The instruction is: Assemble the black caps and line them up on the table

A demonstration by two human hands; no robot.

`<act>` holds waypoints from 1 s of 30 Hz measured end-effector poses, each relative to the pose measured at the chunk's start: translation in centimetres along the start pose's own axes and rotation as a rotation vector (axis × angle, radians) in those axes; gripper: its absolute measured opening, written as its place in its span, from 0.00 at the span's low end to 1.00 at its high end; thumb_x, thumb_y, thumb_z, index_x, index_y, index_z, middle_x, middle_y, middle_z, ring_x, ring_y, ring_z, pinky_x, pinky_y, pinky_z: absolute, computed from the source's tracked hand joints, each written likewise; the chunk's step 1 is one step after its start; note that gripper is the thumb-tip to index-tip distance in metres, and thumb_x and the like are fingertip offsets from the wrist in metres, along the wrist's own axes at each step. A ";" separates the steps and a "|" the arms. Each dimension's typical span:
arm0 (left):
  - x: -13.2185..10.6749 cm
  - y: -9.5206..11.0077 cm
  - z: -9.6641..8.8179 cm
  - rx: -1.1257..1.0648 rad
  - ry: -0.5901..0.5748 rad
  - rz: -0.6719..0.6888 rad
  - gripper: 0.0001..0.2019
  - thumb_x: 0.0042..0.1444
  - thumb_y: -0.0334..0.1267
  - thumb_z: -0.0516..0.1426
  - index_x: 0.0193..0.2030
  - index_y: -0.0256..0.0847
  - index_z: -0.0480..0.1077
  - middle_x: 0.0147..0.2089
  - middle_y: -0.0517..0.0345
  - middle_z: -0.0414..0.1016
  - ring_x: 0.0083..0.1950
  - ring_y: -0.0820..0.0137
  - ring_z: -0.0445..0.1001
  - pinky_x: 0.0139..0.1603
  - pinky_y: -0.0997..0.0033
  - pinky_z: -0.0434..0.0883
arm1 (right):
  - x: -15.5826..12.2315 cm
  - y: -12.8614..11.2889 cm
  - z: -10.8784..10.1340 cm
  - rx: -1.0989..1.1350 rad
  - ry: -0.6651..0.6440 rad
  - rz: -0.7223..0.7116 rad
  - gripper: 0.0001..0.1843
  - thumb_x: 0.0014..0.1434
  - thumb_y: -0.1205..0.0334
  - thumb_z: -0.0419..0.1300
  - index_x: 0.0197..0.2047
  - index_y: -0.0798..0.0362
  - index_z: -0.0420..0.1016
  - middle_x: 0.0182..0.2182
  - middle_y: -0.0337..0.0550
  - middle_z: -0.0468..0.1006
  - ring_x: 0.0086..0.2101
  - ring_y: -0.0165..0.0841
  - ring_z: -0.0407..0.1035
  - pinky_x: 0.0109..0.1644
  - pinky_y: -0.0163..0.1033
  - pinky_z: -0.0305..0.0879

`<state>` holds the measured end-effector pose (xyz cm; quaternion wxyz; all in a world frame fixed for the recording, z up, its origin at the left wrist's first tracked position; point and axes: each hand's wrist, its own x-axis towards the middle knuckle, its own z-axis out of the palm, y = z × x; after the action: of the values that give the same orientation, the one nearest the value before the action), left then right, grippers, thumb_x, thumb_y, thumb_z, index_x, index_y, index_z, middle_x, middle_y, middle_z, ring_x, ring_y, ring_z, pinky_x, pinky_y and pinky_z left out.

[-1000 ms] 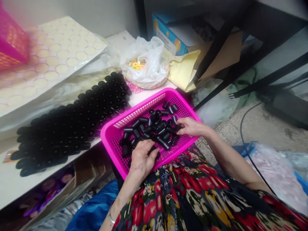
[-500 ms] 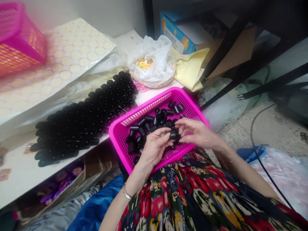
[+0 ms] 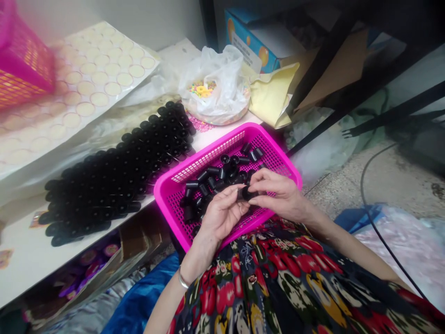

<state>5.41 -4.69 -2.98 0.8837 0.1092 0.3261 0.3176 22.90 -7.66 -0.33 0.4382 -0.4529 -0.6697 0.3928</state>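
A pink mesh basket [image 3: 174, 183] rests on my lap and against the shelf edge, holding several loose black caps [image 3: 212, 178]. My left hand [image 3: 222, 214] and my right hand [image 3: 280, 192] meet over the basket's near side. Both pinch small black caps [image 3: 245, 192] between their fingertips, held close together just above the pile. To the left, many black caps [image 3: 114, 171] stand packed in tight rows on the white shelf.
A sheet of round cream stickers [image 3: 86, 79] lies at the back left under another pink basket [image 3: 21, 65]. A plastic bag of coloured bits [image 3: 212, 88], a blue box [image 3: 250, 41] and yellow paper [image 3: 269, 95] sit behind. Black metal legs [image 3: 347, 93] and a cable [image 3: 368, 204] are right.
Both hands rose from rummaging in the pile and came together, each with a black cap pinched, and now hold them end to end.
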 end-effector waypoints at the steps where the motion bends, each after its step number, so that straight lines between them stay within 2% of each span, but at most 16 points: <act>1: 0.0 0.0 0.0 0.003 0.005 0.001 0.11 0.49 0.27 0.61 0.41 0.30 0.73 0.38 0.50 0.77 0.32 0.71 0.76 0.35 0.74 0.75 | 0.1 0.0 0.1 -0.042 -0.003 -0.032 0.07 0.56 0.68 0.61 0.39 0.53 0.75 0.37 0.43 0.69 0.37 0.32 0.67 0.39 0.40 0.68; 4: 0.0 0.2 -0.1 0.026 0.035 0.021 0.10 0.49 0.27 0.61 0.40 0.31 0.74 0.36 0.51 0.77 0.31 0.72 0.75 0.34 0.75 0.74 | 0.3 1.0 -0.5 -0.070 -0.027 -0.057 0.07 0.56 0.67 0.61 0.40 0.53 0.74 0.39 0.44 0.69 0.36 0.30 0.66 0.39 0.40 0.67; 6: 0.0 0.7 -0.1 0.027 0.081 0.061 0.09 0.50 0.28 0.60 0.39 0.32 0.74 0.35 0.52 0.77 0.29 0.73 0.74 0.31 0.75 0.73 | 0.6 2.2 -1.6 -0.058 0.005 0.004 0.09 0.56 0.64 0.61 0.42 0.52 0.73 0.42 0.44 0.69 0.32 0.28 0.65 0.35 0.38 0.67; 8: 0.1 1.3 -0.3 -0.007 0.136 0.097 0.06 0.51 0.30 0.58 0.37 0.34 0.74 0.32 0.52 0.76 0.27 0.74 0.72 0.27 0.77 0.70 | 0.8 3.5 -2.9 -0.134 0.023 0.096 0.07 0.57 0.64 0.60 0.40 0.53 0.73 0.40 0.43 0.70 0.30 0.27 0.64 0.34 0.37 0.65; 10: 0.1 2.0 -0.6 -0.049 0.177 0.113 0.06 0.53 0.33 0.56 0.35 0.35 0.74 0.31 0.52 0.76 0.26 0.75 0.70 0.25 0.78 0.68 | 0.8 4.6 -3.8 -0.300 -0.099 0.195 0.06 0.56 0.66 0.58 0.39 0.54 0.74 0.36 0.42 0.70 0.32 0.30 0.64 0.36 0.38 0.63; 12: 0.1 2.5 -1.1 -0.067 0.200 0.124 0.07 0.54 0.35 0.55 0.34 0.35 0.74 0.30 0.51 0.76 0.25 0.75 0.69 0.23 0.78 0.66 | 0.6 5.4 -3.7 -0.439 -0.344 0.280 0.10 0.53 0.67 0.60 0.40 0.53 0.75 0.35 0.42 0.71 0.35 0.33 0.66 0.40 0.39 0.63; 14: 0.0 2.7 -1.5 -0.067 0.213 0.138 0.07 0.54 0.35 0.55 0.34 0.35 0.73 0.31 0.50 0.76 0.25 0.75 0.68 0.23 0.79 0.66 | 0.2 5.9 -3.0 -0.512 -0.560 0.327 0.17 0.50 0.67 0.62 0.45 0.52 0.74 0.39 0.45 0.72 0.40 0.37 0.67 0.42 0.40 0.62; 16: -0.1 2.7 -1.8 -0.072 0.217 0.142 0.07 0.53 0.34 0.55 0.34 0.35 0.73 0.31 0.50 0.76 0.25 0.76 0.68 0.23 0.79 0.65 | 0.0 6.3 -2.0 -0.581 -0.655 0.361 0.21 0.49 0.67 0.61 0.48 0.52 0.73 0.42 0.47 0.72 0.43 0.40 0.67 0.43 0.41 0.62; 18: -0.1 2.6 -2.0 -0.078 0.217 0.131 0.07 0.53 0.34 0.55 0.34 0.35 0.74 0.30 0.50 0.76 0.25 0.75 0.68 0.23 0.79 0.65 | -0.1 6.7 -1.5 -0.659 -0.679 0.383 0.20 0.50 0.66 0.60 0.49 0.52 0.73 0.41 0.48 0.71 0.42 0.41 0.67 0.42 0.41 0.61; 22: -0.1 2.2 -2.2 -0.093 0.223 0.093 0.06 0.52 0.33 0.55 0.33 0.34 0.73 0.30 0.50 0.76 0.24 0.75 0.68 0.21 0.79 0.65 | 0.0 6.6 -2.1 -0.755 -0.621 0.339 0.16 0.49 0.68 0.58 0.44 0.53 0.74 0.38 0.46 0.69 0.39 0.39 0.65 0.38 0.40 0.60; 26: -0.2 1.8 -1.7 -0.026 0.217 0.130 0.06 0.49 0.31 0.58 0.35 0.34 0.74 0.29 0.53 0.75 0.24 0.75 0.70 0.24 0.78 0.68 | 0.1 4.3 -2.4 -0.575 -0.359 0.268 0.13 0.48 0.73 0.54 0.39 0.56 0.70 0.35 0.43 0.69 0.34 0.34 0.64 0.36 0.38 0.60; 30: -0.4 1.4 -1.0 0.081 0.167 0.199 0.09 0.45 0.33 0.62 0.36 0.33 0.74 0.30 0.56 0.75 0.25 0.75 0.71 0.25 0.77 0.70 | 0.6 1.6 -1.0 -0.394 -0.156 0.200 0.15 0.45 0.76 0.53 0.37 0.54 0.69 0.32 0.40 0.71 0.31 0.31 0.64 0.33 0.36 0.59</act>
<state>3.83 -3.85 -2.99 0.8125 0.1496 0.3985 0.3982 24.09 -6.53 -1.35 0.2473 -0.5621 -0.7170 0.3299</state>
